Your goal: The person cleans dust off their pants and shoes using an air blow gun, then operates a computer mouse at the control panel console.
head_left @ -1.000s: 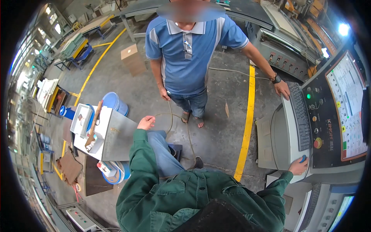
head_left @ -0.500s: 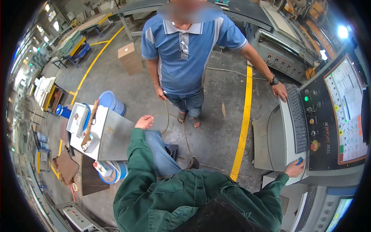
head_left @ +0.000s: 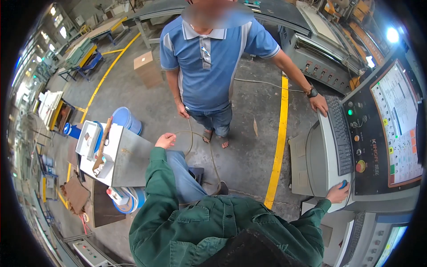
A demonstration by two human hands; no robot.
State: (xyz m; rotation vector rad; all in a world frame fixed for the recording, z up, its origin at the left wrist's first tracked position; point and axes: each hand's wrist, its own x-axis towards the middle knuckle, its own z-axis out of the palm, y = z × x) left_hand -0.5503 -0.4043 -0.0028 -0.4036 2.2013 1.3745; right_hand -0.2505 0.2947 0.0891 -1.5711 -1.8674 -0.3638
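Note:
My right hand (head_left: 337, 193) is wrapped round a blue mouse (head_left: 343, 184) on the ledge of the grey console, just below the black keyboard (head_left: 339, 133). The console's lit screen (head_left: 398, 124) and its button panel stand beyond the keyboard. My left hand (head_left: 166, 141) is raised above my knee, near the corner of the metal-sided cabinet (head_left: 133, 160). Its fingers are loosely curled, and whether they pinch anything is too small to tell.
A co-worker in a blue shirt (head_left: 209, 66) stands in front, one hand at the keyboard's far end, the other near a hose (head_left: 214, 164). Blue buckets (head_left: 126, 119) stand by the cabinet, a cardboard box (head_left: 148, 70) farther back. A second console is at lower right.
The view has shifted slightly, so the console and co-worker appear a little farther left. My right hand stays on the mouse and my left hand keeps nearly the same pose.

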